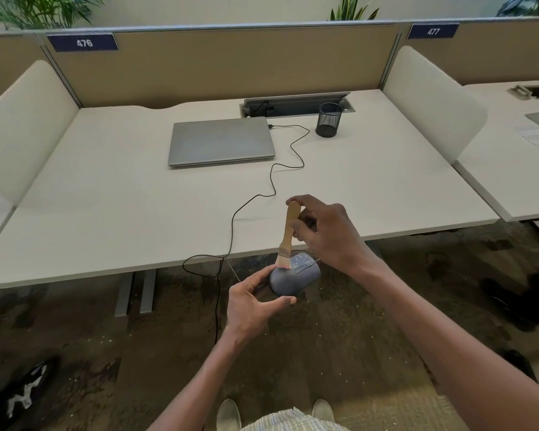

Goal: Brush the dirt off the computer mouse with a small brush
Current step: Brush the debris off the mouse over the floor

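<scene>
mouse (293, 279) sits pinched in your left hand (252, 306), held off the desk edge (106, 262) at 6 o'clock from the laptop (221, 141). your right hand (327, 231) grips the brush (288, 234); bristles touch its top. flick short strokes away, toward 12 o'clock, keeping the mouse tilted.

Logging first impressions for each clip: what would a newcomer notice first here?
Front and centre, the left hand holds a grey mouse off the desk's near edge, while the right hand presses a wooden brush onto it. Behind, a closed laptop lies on the desk.
</scene>
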A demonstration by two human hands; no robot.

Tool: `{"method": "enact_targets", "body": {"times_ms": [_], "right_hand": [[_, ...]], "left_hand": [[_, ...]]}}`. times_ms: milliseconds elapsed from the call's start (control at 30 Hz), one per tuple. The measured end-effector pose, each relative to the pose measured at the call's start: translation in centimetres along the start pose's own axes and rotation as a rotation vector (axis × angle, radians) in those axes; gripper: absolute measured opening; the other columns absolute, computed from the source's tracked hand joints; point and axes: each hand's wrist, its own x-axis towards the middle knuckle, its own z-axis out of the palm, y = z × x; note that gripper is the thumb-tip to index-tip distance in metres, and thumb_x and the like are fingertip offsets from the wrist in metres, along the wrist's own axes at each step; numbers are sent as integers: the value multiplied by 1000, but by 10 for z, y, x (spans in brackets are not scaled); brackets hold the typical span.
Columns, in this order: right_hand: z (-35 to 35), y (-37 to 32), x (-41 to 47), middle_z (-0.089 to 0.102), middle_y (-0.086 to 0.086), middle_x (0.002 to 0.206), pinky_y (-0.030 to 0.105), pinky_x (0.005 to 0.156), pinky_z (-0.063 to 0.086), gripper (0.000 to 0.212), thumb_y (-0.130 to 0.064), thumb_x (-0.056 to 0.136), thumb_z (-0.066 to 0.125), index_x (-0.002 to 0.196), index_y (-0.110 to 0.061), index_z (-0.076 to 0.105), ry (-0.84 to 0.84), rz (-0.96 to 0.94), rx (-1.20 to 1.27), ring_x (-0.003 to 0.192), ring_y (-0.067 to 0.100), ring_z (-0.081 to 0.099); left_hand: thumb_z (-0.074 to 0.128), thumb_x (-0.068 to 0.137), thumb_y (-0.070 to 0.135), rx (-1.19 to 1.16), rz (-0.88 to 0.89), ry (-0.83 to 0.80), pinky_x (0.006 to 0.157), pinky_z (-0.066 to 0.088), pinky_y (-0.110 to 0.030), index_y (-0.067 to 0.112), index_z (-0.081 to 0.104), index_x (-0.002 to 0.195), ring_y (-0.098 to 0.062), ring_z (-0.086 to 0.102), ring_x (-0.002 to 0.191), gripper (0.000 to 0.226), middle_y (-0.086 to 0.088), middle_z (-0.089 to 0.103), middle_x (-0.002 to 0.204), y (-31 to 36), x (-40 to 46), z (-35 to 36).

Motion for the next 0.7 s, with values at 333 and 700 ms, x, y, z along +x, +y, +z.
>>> {"method": "enact_targets", "body": {"times_ms": [333, 700], "right_hand": [[0, 7, 4, 74, 6, 82, 38, 71, 60, 32, -7, 93, 66, 125, -13, 61, -17, 29, 12, 69, 20, 72], [7, 15, 14, 72, 9, 73, 43, 70, 59, 30, -6, 92, 64, 122, -10, 63, 27, 147, -48, 66, 27, 69]], "left_hand": [[96, 61, 18, -13, -39, -30, 92, 58, -25, 15, 64, 131, -4, 69, 111, 77, 4, 72, 121, -4, 0, -2], [96, 62, 19, 13, -36, -38, 90, 57, -21, 35, 61, 123, -3, 69, 109, 72, 12, 71, 117, 5, -2, -1]]}}
